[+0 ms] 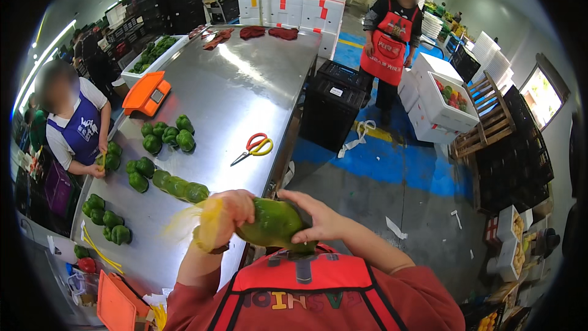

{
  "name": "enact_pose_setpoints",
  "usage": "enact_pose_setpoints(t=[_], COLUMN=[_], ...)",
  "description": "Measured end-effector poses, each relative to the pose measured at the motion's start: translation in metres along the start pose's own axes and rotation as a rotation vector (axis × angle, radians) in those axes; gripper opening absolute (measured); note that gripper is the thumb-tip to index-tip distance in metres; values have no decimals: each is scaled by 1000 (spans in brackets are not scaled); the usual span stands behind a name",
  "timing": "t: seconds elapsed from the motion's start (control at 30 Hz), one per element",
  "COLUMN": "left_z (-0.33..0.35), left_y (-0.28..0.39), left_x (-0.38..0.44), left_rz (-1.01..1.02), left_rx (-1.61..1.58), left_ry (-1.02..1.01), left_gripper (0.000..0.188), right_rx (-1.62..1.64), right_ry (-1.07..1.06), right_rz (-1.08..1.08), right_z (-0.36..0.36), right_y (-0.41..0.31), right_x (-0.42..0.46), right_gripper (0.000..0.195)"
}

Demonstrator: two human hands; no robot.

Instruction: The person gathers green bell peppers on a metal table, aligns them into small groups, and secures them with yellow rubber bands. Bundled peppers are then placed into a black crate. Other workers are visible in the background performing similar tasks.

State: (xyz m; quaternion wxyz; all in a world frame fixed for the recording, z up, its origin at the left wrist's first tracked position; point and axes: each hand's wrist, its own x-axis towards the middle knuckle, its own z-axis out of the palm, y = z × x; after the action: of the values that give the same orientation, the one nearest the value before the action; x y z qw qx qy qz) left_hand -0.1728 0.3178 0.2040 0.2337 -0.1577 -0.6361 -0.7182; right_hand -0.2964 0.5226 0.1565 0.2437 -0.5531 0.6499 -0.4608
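Close to my chest, my left hand (225,218) grips one end of a bag of green bell peppers (275,223), together with yellow netting or film that is blurred. My right hand (319,220) is spread against the other end of the bag, its fingers and thumb touching it. A wrapped row of green peppers (179,187) lies on the steel table (220,115) just beyond my left hand. Loose green bell peppers (138,172) sit in groups farther left. Scissors with red and yellow handles (255,147) rest near the table's right edge.
An orange scale (147,94) and a white crate of green peppers (154,55) stand along the far left side. A co-worker in a blue apron (82,124) handles peppers across the table. Another person in a red apron (388,50) stands beyond the black crates (330,105). Yellow strips (103,255) lie at the near left.
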Motion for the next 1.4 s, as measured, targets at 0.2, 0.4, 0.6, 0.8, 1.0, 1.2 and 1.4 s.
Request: enact_pose_setpoints(t=[0.2,0.4,0.6,0.8,1.0,1.2,1.4], left_z=[28,16,22,5,1,4,13], left_y=[8,21,41,47,70,54,59], left_x=[18,19,11,9,9,-6,6], left_rz=[-59,-185,-263,-216,13,75,-72], left_rx=[17,-170,-107,-159,68,-56,-159], left_ry=[-153,-297,-312,-558,-849,-592,-612], left_gripper=[44,40,40,30,11,21,32], right_rx=[326,64,390,406,250,519,781], right_ry=[-107,65,-216,-216,-259,-413,-675], right_rz=[7,-89,-124,-74,-159,-47,-109], right_z=[-9,10,-4,15,24,8,32], right_y=[-40,-50,-34,-12,-31,-18,-14], right_x=[31,15,25,16,14,30,63], right_gripper=[94,95,114,109,102,96,100])
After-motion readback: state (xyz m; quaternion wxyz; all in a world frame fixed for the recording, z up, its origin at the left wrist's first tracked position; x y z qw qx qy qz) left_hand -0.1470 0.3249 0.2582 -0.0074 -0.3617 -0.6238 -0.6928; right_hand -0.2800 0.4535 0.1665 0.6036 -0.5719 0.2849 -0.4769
